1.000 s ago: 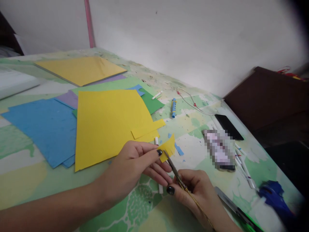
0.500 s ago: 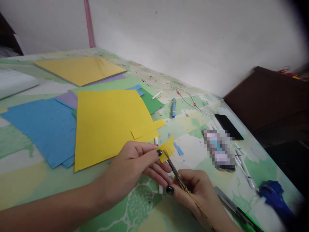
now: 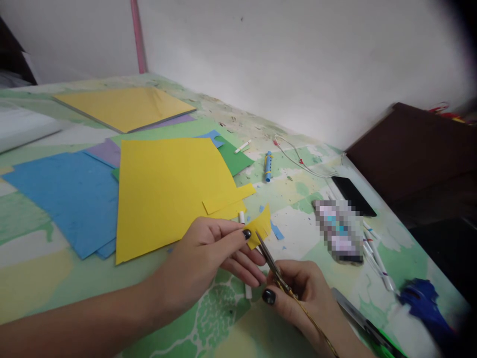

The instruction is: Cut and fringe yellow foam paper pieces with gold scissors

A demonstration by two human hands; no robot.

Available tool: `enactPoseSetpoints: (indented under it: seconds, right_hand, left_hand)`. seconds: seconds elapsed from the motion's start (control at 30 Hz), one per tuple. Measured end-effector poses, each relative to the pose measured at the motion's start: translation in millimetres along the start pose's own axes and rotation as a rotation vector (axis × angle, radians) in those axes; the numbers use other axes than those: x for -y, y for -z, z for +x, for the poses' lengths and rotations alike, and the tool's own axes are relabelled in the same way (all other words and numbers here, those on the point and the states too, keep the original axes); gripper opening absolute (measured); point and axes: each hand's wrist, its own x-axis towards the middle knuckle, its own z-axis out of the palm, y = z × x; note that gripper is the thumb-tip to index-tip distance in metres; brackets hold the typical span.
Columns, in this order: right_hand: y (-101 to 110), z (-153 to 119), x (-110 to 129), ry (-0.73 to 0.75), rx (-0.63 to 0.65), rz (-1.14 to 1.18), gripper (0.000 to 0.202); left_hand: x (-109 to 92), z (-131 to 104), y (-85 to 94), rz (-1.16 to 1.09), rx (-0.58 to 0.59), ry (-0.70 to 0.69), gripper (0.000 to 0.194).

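Yellow paper scrap [image 3: 261,229], fringed edge, pinched between left hand [image 3: 208,258] fingers

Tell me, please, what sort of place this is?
Probably a home craft table: coloured paper sheets on a patterned tablecloth, and the right hand snipping a yellow scrap with scissors.

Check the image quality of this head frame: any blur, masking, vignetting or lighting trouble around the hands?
Head view: soft, even light without glare; left hand, small yellow paper piece and scissors in the right hand read clearly; a pixelated patch masks something on the table; dark vignette in the right corners; blue object at the edge is smeared.
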Motion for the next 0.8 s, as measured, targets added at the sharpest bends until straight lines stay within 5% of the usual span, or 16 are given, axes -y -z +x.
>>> enactPoseSetpoints:
  seconds: [0.8]
  right_hand:
    - [-0.8,1.8,-3.1,-0.017,-0.077,-0.094,0.037]
  left_hand:
    - [3.0,0.4,1.1,0.003,0.005,-0.015,0.029]
